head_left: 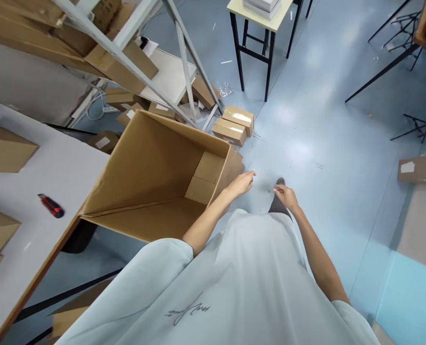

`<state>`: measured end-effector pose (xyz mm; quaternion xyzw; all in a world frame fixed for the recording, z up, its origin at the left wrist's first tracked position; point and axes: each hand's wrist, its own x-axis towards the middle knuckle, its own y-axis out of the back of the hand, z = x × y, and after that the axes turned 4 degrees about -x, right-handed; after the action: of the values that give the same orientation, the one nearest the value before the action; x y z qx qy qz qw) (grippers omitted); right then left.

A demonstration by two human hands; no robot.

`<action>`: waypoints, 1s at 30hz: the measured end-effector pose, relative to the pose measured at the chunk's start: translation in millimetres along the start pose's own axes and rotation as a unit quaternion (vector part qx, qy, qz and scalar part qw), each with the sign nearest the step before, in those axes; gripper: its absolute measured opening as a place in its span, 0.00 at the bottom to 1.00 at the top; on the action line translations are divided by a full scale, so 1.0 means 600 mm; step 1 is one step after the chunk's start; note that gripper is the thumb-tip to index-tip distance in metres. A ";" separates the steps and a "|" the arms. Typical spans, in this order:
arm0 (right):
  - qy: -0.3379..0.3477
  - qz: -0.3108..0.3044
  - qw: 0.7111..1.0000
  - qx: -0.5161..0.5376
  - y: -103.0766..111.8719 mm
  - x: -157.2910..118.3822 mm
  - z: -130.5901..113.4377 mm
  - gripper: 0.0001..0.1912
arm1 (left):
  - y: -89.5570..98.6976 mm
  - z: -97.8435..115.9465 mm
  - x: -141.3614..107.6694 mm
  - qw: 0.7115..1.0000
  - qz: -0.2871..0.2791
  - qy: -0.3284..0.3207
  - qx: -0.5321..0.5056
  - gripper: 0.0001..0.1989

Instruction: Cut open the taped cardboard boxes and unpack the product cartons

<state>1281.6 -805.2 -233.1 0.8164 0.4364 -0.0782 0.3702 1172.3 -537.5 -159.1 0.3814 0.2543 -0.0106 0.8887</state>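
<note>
A large open cardboard box (155,163) stands beside the white table, its inside bare. My left hand (243,184) is just past the right side of this box, over the blue floor, its fingers curled and nothing I can make out in them. My right hand (286,196) hangs further right, above a dark shoe (281,181), with its fingers drawn together; whether they pinch anything is too small to tell. A gap of floor lies between the two hands.
The white table (69,148) at the left bears a red and black cutter (51,205) and cartons. Two taped boxes (234,125) lie on the floor by a metal ladder (187,62). A small table (252,14) stands ahead; another carton (420,169) is at the right wall.
</note>
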 end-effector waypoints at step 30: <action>0.199 -0.206 0.913 -0.290 0.174 1.128 -0.333 0.51 | 0.313 -0.256 0.585 0.828 0.273 0.357 -0.335 0.38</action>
<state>1733.9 -263.8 -339.5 0.5643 0.6627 0.1414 0.4715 1449.5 -238.1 -283.3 0.0911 0.4271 0.4550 0.7761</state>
